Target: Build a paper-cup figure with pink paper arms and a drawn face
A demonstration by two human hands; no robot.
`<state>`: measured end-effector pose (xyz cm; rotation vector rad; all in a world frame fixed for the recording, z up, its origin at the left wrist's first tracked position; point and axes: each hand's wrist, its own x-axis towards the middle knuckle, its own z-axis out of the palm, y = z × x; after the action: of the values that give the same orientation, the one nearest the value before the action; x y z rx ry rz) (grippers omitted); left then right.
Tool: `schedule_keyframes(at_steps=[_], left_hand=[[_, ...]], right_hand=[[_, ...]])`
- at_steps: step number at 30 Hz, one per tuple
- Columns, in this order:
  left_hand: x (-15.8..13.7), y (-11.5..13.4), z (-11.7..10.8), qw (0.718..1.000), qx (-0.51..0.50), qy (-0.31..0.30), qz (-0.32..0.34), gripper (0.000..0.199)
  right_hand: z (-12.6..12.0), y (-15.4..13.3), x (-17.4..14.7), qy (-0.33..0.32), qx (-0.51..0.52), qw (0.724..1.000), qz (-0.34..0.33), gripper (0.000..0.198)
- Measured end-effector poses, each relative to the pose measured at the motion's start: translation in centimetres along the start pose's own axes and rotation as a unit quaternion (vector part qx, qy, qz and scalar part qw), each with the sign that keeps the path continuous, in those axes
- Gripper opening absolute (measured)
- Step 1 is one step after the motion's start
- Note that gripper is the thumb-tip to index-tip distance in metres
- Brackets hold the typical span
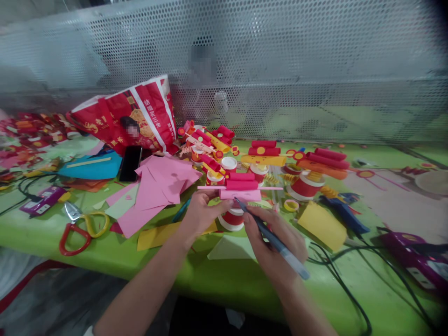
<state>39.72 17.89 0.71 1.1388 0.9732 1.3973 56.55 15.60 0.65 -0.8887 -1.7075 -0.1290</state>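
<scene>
A paper figure with a pink paper roll point(247, 195) and red rolls point(241, 181) on top stands on a red-and-white paper cup point(231, 219) near the table's front. My left hand point(205, 210) is closed around the left side of the figure, thumb against the pink roll. A dark pen point(269, 235) sits in my right hand point(276, 238), its tip at the pink roll's lower edge. Faint drawn marks show on that roll. Similar finished-looking figures stand behind, one with an orange roll point(325, 169), another with a yellow roll point(263, 160).
Pink paper sheets point(154, 186), a phone point(130, 164) and scissors point(82, 228) lie to the left. Behind them leans a red bag point(136, 116). At right are yellow paper point(322, 225), a blue glue gun point(345, 215) and a purple power strip point(413, 256) with trailing cables. A perforated metal panel point(280, 60) bounds the back.
</scene>
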Motion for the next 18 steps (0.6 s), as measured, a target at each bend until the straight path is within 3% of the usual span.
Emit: schedule_keyframes(at_steps=[8, 18], left_hand=[[-0.1, -0.2, 0.0, 1.000, -0.006, -0.008, 0.009, 0.035], [0.0, -0.4, -0.1, 1.000, -0.001, -0.019, 0.019, 0.044]], right_hand=[[-0.1, 0.0, 0.0, 0.005, 0.011, 1.000, 0.001, 0.015], [-2.2, 0.1, -0.3, 0.037, -0.019, 0.997, 0.063, 0.013]])
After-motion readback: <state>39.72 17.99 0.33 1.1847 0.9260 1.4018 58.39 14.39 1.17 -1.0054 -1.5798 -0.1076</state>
